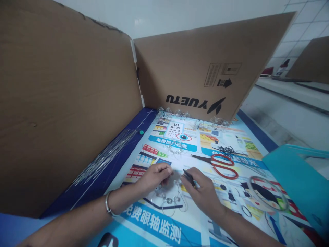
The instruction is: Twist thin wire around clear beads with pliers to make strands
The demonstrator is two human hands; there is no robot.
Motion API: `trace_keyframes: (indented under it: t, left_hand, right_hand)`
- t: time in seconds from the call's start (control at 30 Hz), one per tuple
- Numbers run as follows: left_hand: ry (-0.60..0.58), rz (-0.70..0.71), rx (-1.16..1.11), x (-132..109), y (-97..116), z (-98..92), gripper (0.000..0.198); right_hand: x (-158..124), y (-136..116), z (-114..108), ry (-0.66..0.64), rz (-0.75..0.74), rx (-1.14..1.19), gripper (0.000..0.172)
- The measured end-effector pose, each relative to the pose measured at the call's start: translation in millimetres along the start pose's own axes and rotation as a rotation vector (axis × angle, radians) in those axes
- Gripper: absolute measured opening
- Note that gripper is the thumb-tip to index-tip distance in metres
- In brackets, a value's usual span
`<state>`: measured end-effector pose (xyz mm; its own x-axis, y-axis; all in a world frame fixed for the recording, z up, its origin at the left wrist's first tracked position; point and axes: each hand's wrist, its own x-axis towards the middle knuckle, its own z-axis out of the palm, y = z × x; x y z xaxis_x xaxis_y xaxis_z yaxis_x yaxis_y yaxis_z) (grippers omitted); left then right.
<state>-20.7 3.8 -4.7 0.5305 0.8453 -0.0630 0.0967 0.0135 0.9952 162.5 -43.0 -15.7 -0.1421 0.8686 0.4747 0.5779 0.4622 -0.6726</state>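
In the head view my left hand (160,174) is closed in a pinch, its fingertips at a thin wire strung with clear beads (168,200). The beaded wire loops down below the fingers onto the printed sheet. My right hand (203,192) is wrapped round small dark pointed pliers (189,176), whose tips point up and left toward my left fingertips. Most of the tool is hidden in the palm. Just beyond my right hand lie scissors (224,166) with red handles, the blades pointing left.
Straight wires (105,156) lie in a bundle on the left. Black ties (226,151) sit behind the scissors, and a wire coil (268,193) lies to the right. Clear beaded pieces (177,113) line the foot of the cardboard wall (190,68). A teal folder (295,171) is at the right.
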Motion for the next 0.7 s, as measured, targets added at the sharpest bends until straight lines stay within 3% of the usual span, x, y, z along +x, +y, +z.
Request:
trace_keyframes:
  t: [0.1,0.2,0.7]
  left_hand:
    - [-0.026,0.009,-0.022,-0.3,-1.5,-0.3,0.037]
    - [-0.033,-0.022,-0.031,0.0,-1.7,0.0,0.038]
    - [-0.069,-0.066,-0.016,-0.9,-2.2,-0.9,0.034]
  right_hand:
    - [0.5,0.1,1.8,0.023,-0.121,-0.015,0.003]
    - [1.8,-1.3,1.8,0.027,-0.173,-0.032,0.008]
    - [-2.9,5.2,-0.2,-0.021,-0.192,-0.006,0.007]
